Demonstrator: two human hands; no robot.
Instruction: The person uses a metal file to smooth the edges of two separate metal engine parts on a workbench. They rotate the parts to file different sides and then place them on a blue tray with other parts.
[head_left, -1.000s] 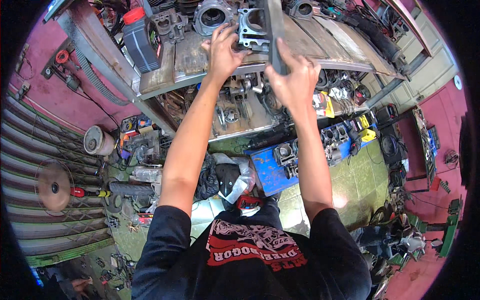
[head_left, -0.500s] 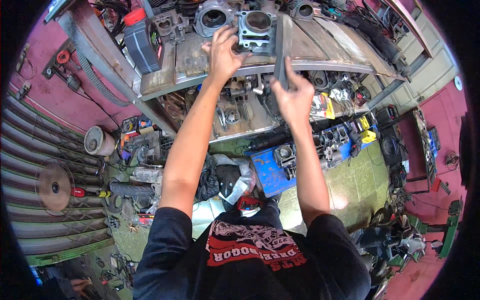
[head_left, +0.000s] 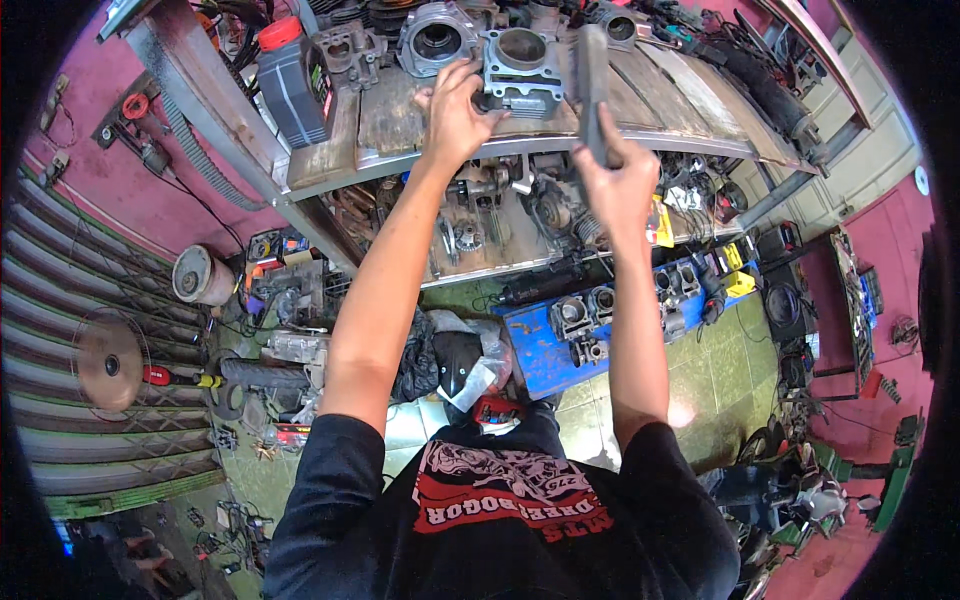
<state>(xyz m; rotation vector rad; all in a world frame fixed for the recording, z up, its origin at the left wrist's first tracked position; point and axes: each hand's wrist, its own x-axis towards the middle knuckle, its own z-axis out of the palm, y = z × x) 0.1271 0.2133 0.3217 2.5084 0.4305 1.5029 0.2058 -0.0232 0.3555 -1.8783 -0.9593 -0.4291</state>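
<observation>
A grey metal engine cylinder block (head_left: 524, 76), with a round bore in its top face, stands near the front edge of the wooden workbench (head_left: 395, 112). My left hand (head_left: 457, 122) grips its left side, thumb low at the front corner and fingers bent along the edge. In my right hand (head_left: 618, 178) is a long, narrow grey tool (head_left: 592, 75), held up just right of the block and apart from it. Motion blurs the tool, so its exact kind is unclear. Behind my left fingers sits a round-mouthed grey engine casing (head_left: 436, 45).
A dark bottle with a red cap (head_left: 294, 85) stands at the bench's left end. Below, a shelf (head_left: 480, 265) carries loose engine parts. More parts rest on a blue board (head_left: 540, 352) near the floor. A disc-shaped fan (head_left: 112, 365) is at far left.
My right hand has moved right with the grey tool, which is now separated from the block by a wider gap. My left hand keeps its grip. The whole view has shifted slightly.
</observation>
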